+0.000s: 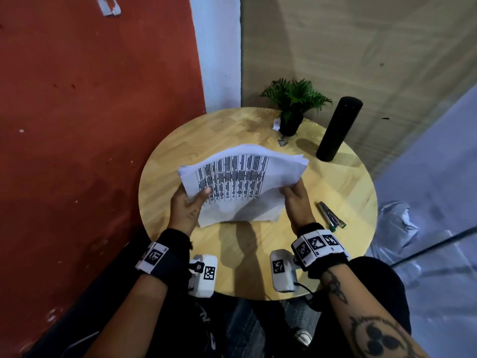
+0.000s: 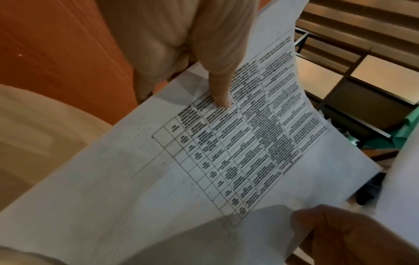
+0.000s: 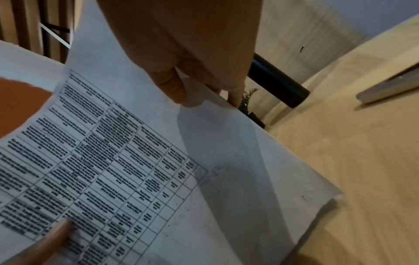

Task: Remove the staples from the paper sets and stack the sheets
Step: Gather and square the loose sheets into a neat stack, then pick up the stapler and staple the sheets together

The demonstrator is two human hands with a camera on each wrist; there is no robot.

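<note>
The person's forearms reached in from the bottom of the head view, each wrist strapped with a marker-printed band and a white camera unit. The left hand (image 1: 186,205) gripped the left edge of the paper sheets (image 1: 242,180), thumb laid across the printed table on top and fingers curled beneath. In the left wrist view that thumb (image 2: 221,93) pressed flat on the table's upper rows. The sheets formed a loose sheaf, held up off the round wooden table (image 1: 180,140), bowed upward in the middle with the far edge fanned into separate layers; the near lower corner drooped toward the tabletop. The top page carried a dense grid of dark text. The right hand (image 1: 296,196) pinched the right edge of the sheaf, thumb on top and fingers behind the pages, as the right wrist view showed with the thumb (image 3: 174,89) on the blank margin. No staple could be made out in any view.

Right of that hand, a metal staple remover (image 1: 331,215) with a green end lay flat on the table, apart from the paper. At the far side stood a small potted plant (image 1: 293,107) and, to its right, a tall black cylinder (image 1: 338,129), upright. A small dark bit of metal (image 1: 282,142) lay just in front of the pot.
</note>
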